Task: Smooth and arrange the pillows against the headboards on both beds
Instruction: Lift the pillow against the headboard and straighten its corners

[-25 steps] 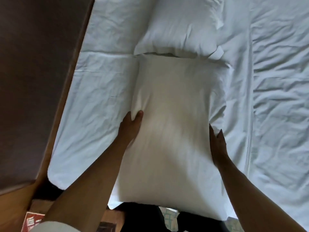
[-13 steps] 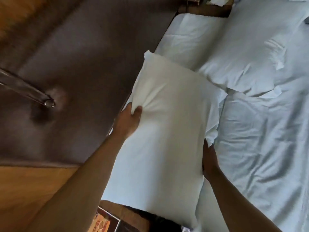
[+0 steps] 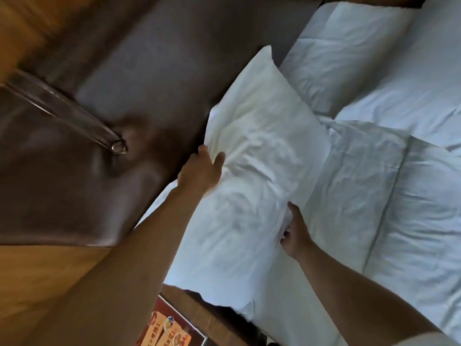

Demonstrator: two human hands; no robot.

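Observation:
A white pillow (image 3: 252,171) lies along the foot of the dark brown padded headboard (image 3: 119,96), creased across its middle. My left hand (image 3: 199,171) grips its headboard-side edge, thumb on top of the fabric. My right hand (image 3: 295,231) pinches the opposite edge, fingers curled into the cloth. A second white pillow (image 3: 349,53) lies further along the headboard, beyond the first.
The white sheet (image 3: 399,221) is rumpled to the right. A wooden bedside surface (image 3: 50,283) sits at lower left, with a red and orange printed card (image 3: 169,330) at the bottom edge. A shiny button (image 3: 119,146) marks the headboard's tuft.
The pillow has moved from the mattress toward the headboard and now lies against it. Both hands kept hold of its sides; my view swung left to the headboard.

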